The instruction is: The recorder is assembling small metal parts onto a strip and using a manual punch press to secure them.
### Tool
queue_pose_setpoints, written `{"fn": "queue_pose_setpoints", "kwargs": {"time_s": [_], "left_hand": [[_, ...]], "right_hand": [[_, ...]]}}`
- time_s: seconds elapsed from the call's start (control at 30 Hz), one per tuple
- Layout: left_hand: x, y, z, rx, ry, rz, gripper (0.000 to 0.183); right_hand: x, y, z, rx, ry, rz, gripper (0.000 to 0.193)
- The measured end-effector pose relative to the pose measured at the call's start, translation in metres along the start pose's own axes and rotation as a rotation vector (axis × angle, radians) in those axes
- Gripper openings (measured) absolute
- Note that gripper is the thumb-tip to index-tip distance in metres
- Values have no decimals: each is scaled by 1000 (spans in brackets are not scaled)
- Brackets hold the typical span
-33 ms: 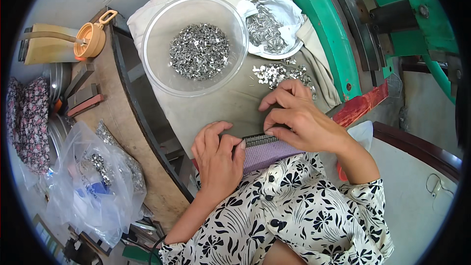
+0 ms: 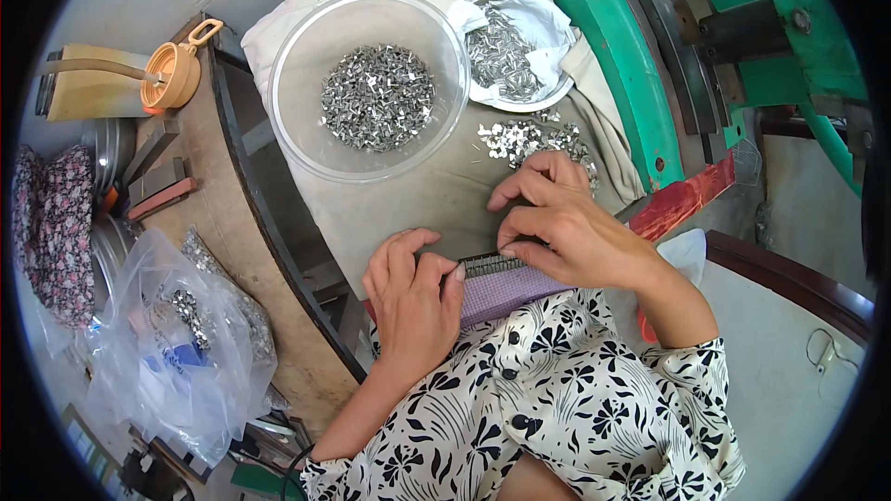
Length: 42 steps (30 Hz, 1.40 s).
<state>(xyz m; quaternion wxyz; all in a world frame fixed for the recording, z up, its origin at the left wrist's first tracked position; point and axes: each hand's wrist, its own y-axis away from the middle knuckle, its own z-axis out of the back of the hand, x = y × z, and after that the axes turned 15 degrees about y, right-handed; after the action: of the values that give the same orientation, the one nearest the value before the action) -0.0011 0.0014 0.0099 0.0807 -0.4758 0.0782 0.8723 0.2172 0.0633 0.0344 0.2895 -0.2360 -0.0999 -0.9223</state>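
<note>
A narrow dark strip [image 2: 490, 265] carries a row of small metal pieces along its length. It lies at the table's near edge, above a purple checked cloth [image 2: 492, 296]. My left hand [image 2: 408, 292] has its fingers bent, with thumb and forefinger closed at the strip's left end. Over the right end, the thumb and forefinger of my right hand [image 2: 566, 232] are pinched together; whatever is between them is too small to make out. Just beyond my right hand is a loose pile of small shiny metal pieces [image 2: 520, 141].
A large clear bowl [image 2: 283, 134] of small metal parts stands at the far left of the cloth-covered table. Beside it is a white-lined bowl [image 2: 555, 32] of metal pins. A green machine [image 2: 608, 74] borders the right. Left, a wooden bench [image 2: 227, 195] adjoins a plastic bag [image 2: 176, 390].
</note>
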Motion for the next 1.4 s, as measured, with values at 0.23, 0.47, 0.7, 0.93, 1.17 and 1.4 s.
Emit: {"fn": "queue_pose_setpoints", "kwargs": {"time_s": [0.23,0.47,0.7,0.93,1.17,1.4], "left_hand": [[-6,-2,2,52,-24,38,9],[-11,-7,4,77,-33,53,10],[-16,-12,1,72,-55,52,14],[-16,-13,-2,108,-91,69,14],[-17,-11,-3,100,-142,59,13],[-20,-15,-3,68,-195,25,13]], "right_hand": [[5,-4,-1,44,47,28,6],[6,-5,0,56,77,43,7],[-1,19,19,-136,52,-86,16],[-4,73,6,-238,152,-319,18],[-6,81,-15,-306,172,-289,20],[-18,69,-6,-234,227,-164,21]]}}
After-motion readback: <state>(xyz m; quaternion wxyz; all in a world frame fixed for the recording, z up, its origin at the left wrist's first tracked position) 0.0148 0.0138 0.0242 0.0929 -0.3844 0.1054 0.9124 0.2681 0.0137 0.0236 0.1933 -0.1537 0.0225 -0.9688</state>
